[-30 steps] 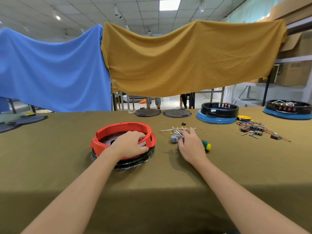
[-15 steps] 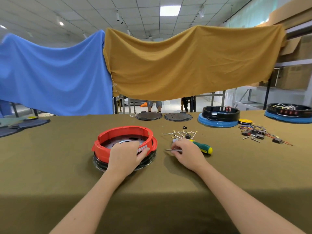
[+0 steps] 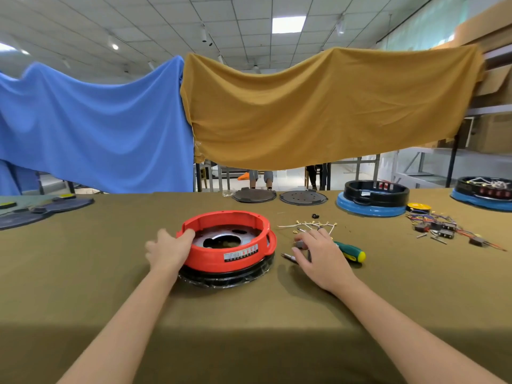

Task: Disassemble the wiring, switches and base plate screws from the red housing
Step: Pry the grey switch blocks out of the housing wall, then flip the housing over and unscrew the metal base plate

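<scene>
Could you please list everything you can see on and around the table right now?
red housing: 1, red on black base, table centre
screwdriver: 1, green and yellow handle, right of housing
white wires: 1 bunch, behind screwdriver
round plates: 2, dark, far edge
black housings: 2, on blue bases, far right
loose switches and wires: 1 pile, right
cloths: 2, blue and ochre, hanging behind
left hand: grips housing rim
right hand: over screwdriver

A workshop or assembly hall is indicated by a grid ceiling with panel lights [image 3: 288, 24], metal racking stacked with cardboard boxes [image 3: 496, 128], and a cloth-covered surface [image 3: 249, 314] on which round housings [image 3: 372, 196], loose wiring [image 3: 443, 228] and a screwdriver [image 3: 349, 250] are spread
</scene>
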`<state>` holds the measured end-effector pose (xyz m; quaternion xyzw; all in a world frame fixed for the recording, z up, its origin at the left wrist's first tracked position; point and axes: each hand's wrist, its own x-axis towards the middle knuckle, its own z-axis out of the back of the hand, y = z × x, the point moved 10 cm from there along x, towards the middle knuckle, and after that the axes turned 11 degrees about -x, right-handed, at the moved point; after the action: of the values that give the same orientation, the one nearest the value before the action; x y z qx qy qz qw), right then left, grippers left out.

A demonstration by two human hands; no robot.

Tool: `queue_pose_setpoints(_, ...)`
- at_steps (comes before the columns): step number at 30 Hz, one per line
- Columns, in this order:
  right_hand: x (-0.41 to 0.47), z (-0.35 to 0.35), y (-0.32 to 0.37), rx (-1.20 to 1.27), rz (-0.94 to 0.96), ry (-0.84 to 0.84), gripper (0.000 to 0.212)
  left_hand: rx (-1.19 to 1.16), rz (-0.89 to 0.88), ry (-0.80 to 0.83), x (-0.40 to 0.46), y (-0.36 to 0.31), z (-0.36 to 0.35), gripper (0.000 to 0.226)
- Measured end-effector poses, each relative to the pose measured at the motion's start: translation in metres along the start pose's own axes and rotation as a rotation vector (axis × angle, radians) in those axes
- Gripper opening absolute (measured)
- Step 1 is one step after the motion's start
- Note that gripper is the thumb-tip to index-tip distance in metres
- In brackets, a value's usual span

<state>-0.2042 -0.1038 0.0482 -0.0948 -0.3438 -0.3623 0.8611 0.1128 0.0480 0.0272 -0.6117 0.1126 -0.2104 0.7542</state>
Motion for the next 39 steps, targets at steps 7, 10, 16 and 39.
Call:
queue_pose_setpoints(7, 0.004, 0.002, 0.005, 0.135, -0.054, 0.046, 0.046, -0.581, -0.135, 0.064, 0.0, -0.004, -0.03, 0.025)
queue_pose_setpoints(10, 0.014, 0.007, 0.013, 0.58, -0.224, 0.05, 0.048, -0.67, -0.307, 0.096, -0.007, -0.019, -0.03, 0.029)
queue_pose_setpoints(16, 0.058, 0.008, 0.035, 0.987, -0.383, 0.135, 0.027, -0.659, -0.541, 0.136, -0.022, -0.033, -0.025, 0.043)
queue_pose_setpoints(39, 0.062, 0.048, 0.007, 0.669, -0.1, -0.032, 0.099, -1.007, -0.093, 0.515, -0.026, -0.022, -0.064, 0.057)
